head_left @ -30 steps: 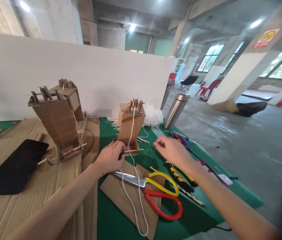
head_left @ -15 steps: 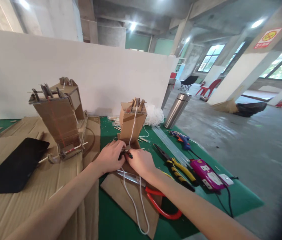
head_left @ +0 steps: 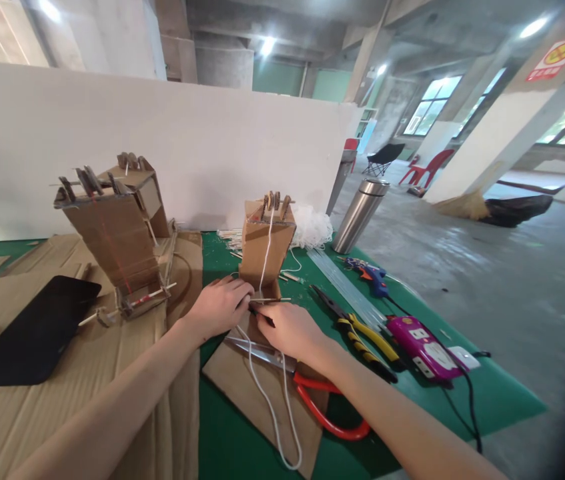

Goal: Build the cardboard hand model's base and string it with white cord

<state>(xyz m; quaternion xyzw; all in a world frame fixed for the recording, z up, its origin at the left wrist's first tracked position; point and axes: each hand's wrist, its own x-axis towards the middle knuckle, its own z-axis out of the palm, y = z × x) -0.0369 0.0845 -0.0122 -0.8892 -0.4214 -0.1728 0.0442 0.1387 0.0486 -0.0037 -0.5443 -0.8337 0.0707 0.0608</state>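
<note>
A small cardboard tower [head_left: 265, 250] with thin cardboard discs [head_left: 273, 199] at its top stands in front of me. White string [head_left: 266, 260] runs from those discs down its face to my fingers. At the tower's foot, my left hand [head_left: 221, 305] and my right hand [head_left: 289, 325] meet, fingers bent and pinched on the string; the fingertips are partly hidden. A thin wooden stick [head_left: 277, 300] lies across the tower's base just beyond my right fingers. The string's slack loops toward me over scissors [head_left: 332, 413] with red handles and a flat cardboard piece [head_left: 242, 387].
On the left, a larger cardboard structure [head_left: 112, 233] and a black tablet-like panel [head_left: 32, 330] rest on cardboard sheets [head_left: 127, 393]. To the right lie pliers [head_left: 355, 330], clear glue sticks [head_left: 345, 287], a blue glue gun [head_left: 375, 280] and a purple power strip [head_left: 419, 347]. A steel flask [head_left: 361, 217] stands behind.
My right hand has shifted slightly down and right, uncovering more of the wooden stick. My left hand stays beside the tower's foot. The view has turned a little.
</note>
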